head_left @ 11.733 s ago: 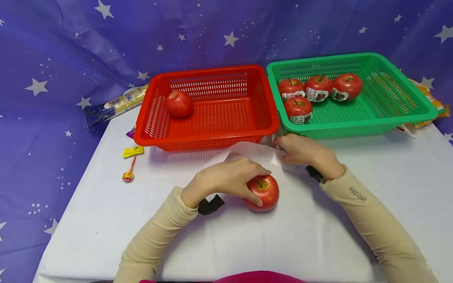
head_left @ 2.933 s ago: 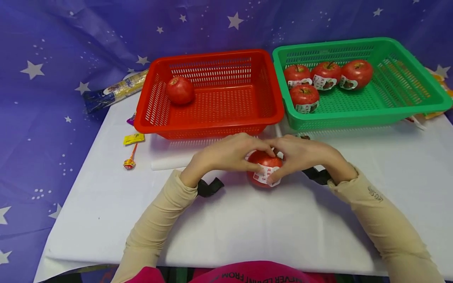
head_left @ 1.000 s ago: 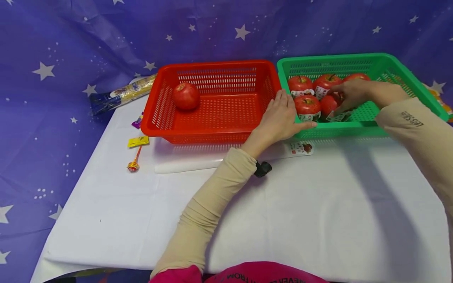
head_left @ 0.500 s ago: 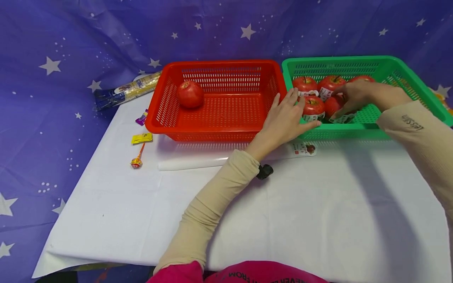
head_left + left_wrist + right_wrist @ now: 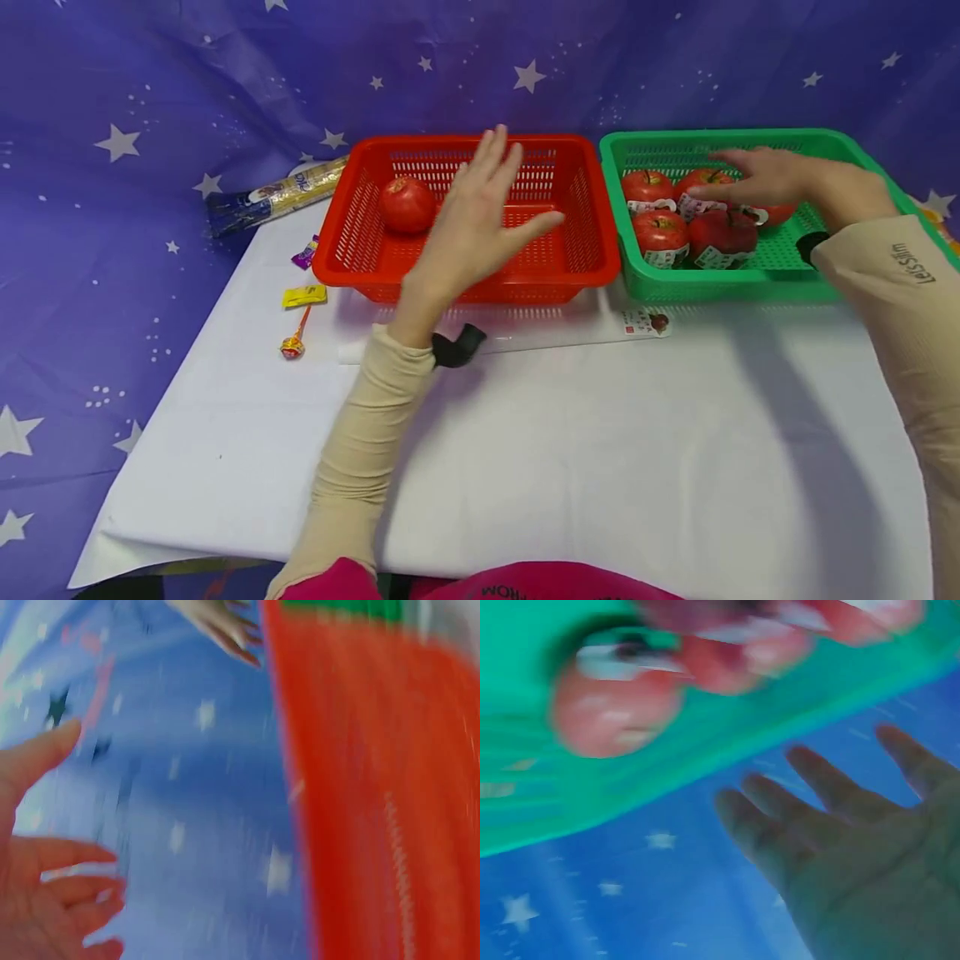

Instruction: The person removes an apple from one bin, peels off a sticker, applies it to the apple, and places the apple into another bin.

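My left hand (image 5: 472,217) is raised over the red basket (image 5: 465,292), fingers spread and holding nothing. Inside that basket, at its left end, lies one red apple (image 5: 407,205) on which no label shows. Above the green basket (image 5: 750,287) hovers my right hand (image 5: 780,179), its fingers extended and free of the labelled apple (image 5: 722,239) below them. Several more apples with white label bands (image 5: 660,237) sit together in the left part of this basket. In the blurred right wrist view, the hand (image 5: 870,840) is apart from the apples (image 5: 615,712).
On the white-covered table (image 5: 570,467), a white strip with a printed label (image 5: 647,323) lies before the baskets. At left are a lollipop (image 5: 294,335), a yellow packet (image 5: 304,296), a purple wrapper (image 5: 306,252) and a pasta bag (image 5: 277,196). A starry purple cloth (image 5: 480,67) hangs behind.
Earlier, both hands worked on an apple on the table, where a label appeared on it. The right hand set it in the green basket and has now let go. The left hand moved leftward off the basket rims.
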{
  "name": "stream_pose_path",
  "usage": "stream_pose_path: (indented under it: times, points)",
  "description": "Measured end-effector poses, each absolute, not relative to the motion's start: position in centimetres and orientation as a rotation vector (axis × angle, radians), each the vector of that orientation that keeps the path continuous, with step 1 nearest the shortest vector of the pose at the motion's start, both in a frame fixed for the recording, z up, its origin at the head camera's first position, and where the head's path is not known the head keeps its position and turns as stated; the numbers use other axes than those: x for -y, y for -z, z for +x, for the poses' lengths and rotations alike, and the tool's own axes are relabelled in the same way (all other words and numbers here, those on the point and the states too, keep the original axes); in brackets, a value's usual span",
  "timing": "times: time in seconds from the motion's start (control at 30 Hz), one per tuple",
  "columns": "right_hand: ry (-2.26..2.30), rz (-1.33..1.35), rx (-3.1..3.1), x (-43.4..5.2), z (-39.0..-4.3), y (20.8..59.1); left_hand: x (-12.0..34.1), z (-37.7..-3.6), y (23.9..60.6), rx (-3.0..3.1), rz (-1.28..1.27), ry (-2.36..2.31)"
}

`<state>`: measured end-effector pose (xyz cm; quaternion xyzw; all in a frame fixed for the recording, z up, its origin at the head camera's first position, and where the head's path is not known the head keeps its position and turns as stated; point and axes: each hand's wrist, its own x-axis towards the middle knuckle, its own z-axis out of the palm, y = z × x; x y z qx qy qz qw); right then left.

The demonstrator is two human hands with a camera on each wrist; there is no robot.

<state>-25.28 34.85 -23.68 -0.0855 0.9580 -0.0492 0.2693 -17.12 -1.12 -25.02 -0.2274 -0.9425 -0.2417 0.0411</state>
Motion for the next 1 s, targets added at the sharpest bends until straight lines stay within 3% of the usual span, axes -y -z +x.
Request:
stream_pose_path:
  times: [0.2,0.37,0.63,1.0]
  points:
    - [0.544,-0.397,-2.945,-28.7,-25.3,20.8,12.1,-17.6,25.2,2.892,-0.425,0.948]
    - [0.809,-0.487,-2.972,-21.6,-27.3,21.3,17.2,-18.7,27.2,3.162,-0.292,0.954]
    - [0.579,-0.685,-2.714,-10.0,-30.1,24.2,18.0,-18.9,27.8,3.347,-0.266,0.839]
    - [-0.026,-0.878,-2.581,0.4,-29.4,28.1,16.3,-19.1,27.9,3.349,-0.341,0.801]
